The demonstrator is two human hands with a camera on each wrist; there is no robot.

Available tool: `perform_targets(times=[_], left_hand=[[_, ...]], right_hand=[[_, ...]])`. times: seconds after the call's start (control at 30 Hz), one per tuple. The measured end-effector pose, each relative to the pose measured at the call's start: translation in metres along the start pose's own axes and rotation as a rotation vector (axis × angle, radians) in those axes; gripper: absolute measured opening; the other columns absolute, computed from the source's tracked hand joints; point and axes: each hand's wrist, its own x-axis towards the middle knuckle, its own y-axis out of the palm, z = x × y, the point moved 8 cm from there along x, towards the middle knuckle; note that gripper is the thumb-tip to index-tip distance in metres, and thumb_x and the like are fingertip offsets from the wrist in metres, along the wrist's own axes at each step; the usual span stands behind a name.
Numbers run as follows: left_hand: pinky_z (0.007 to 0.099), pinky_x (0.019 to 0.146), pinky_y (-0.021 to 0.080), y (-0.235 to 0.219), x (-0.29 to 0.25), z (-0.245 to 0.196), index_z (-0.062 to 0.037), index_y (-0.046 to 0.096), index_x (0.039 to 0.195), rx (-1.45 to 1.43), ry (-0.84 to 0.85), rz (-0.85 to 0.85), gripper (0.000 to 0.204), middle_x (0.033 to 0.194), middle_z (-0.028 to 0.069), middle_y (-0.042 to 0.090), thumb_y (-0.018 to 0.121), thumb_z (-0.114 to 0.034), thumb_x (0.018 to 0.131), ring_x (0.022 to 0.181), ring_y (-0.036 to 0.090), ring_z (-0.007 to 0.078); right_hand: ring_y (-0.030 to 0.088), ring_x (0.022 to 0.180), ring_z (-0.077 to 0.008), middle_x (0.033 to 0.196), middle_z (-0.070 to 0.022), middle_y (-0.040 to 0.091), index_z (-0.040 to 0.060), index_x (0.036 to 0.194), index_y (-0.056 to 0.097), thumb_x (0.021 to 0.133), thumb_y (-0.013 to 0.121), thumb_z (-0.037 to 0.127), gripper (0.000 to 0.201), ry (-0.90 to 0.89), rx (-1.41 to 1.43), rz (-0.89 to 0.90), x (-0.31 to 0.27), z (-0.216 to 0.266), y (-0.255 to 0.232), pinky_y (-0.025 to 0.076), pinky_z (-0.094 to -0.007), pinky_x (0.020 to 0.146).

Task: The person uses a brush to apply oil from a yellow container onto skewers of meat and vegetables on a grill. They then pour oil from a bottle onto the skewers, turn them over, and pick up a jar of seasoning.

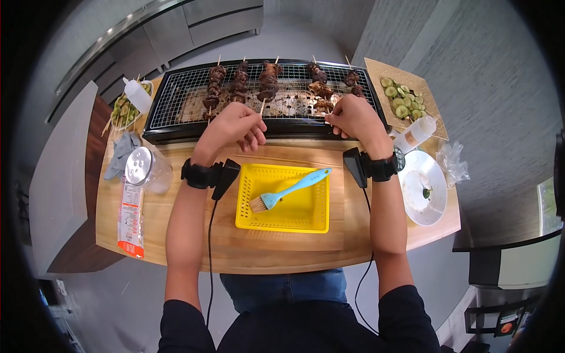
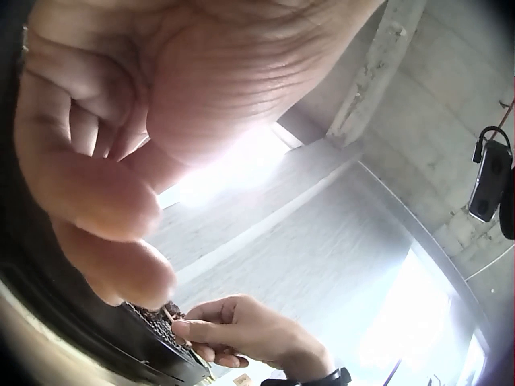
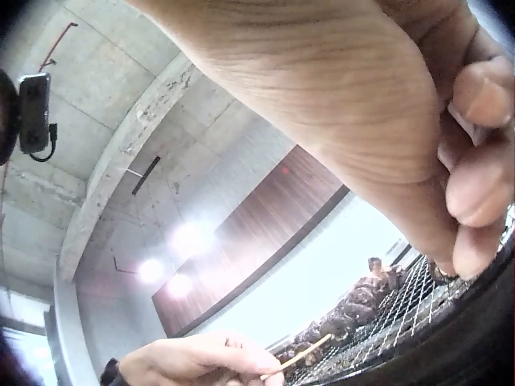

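Observation:
A wire-topped grill point(image 1: 168, 112) holds several browned meat skewers. My left hand point(image 1: 231, 125) is at the grill's front edge, its thumb and a finger pinching the bare stick of the middle meat skewer point(image 1: 269, 82). The right wrist view shows that stick point(image 3: 304, 354) between the left fingertips. Farther right, my right hand point(image 1: 357, 117) pinches the near end of another meat skewer point(image 1: 322, 89), partly hidden by the fingers. In the left wrist view, this stick point(image 2: 168, 315) shows at the right hand's fingertips. Both skewers' meat overlaps the wire mesh.
A yellow basket point(image 1: 282, 223) with a blue basting brush point(image 1: 300, 184) sits in front of the grill. On the right are cucumber slices point(image 1: 403, 99), a squeeze bottle point(image 1: 415, 134) and a white plate point(image 1: 432, 209). A jar point(image 1: 154, 172) and seasoning packet point(image 1: 131, 215) stand left.

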Motion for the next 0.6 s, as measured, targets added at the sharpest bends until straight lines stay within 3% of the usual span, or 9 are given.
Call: perform_targets(times=[0.23, 0.4, 0.6], left_hand=[[0.0232, 0.042, 0.047, 0.007, 0.005, 0.006, 0.0060, 0.064, 0.090, 0.002, -0.027, 0.001, 0.026, 0.071, 0.0123, 0.069, 0.052, -0.015, 0.096, 0.051, 0.063, 0.0124], [0.0227, 0.045, 0.049, 0.009, 0.005, -0.002, 0.0099, 0.065, 0.093, 0.034, 0.069, 0.004, 0.028, 0.073, 0.0120, 0.069, 0.058, -0.017, 0.095, 0.054, 0.065, 0.0126], [0.0195, 0.047, 0.048, 0.008, 0.004, -0.009, 0.0065, 0.065, 0.098, -0.119, 0.126, 0.028, 0.025, 0.082, 0.0144, 0.071, 0.059, -0.018, 0.096, 0.060, 0.067, 0.0127]], right_hand=[[0.058, 0.046, -0.0121, 0.059, -0.0064, 0.065, -0.0064, 0.078, 0.069, 0.088, 0.068, 0.015, 0.024, 0.001, -0.008, 0.003, 0.000, 0.000, 0.001, 0.047, -0.0277, 0.049], [0.061, 0.048, -0.0128, 0.059, -0.0066, 0.065, -0.0062, 0.077, 0.069, 0.087, 0.066, 0.014, 0.023, -0.021, 0.012, -0.014, 0.002, 0.000, 0.001, 0.049, -0.0274, 0.050], [0.065, 0.052, -0.0128, 0.061, -0.0079, 0.067, -0.0073, 0.079, 0.068, 0.087, 0.061, 0.010, 0.020, -0.004, 0.048, -0.065, 0.002, -0.003, -0.010, 0.052, -0.0267, 0.050]])
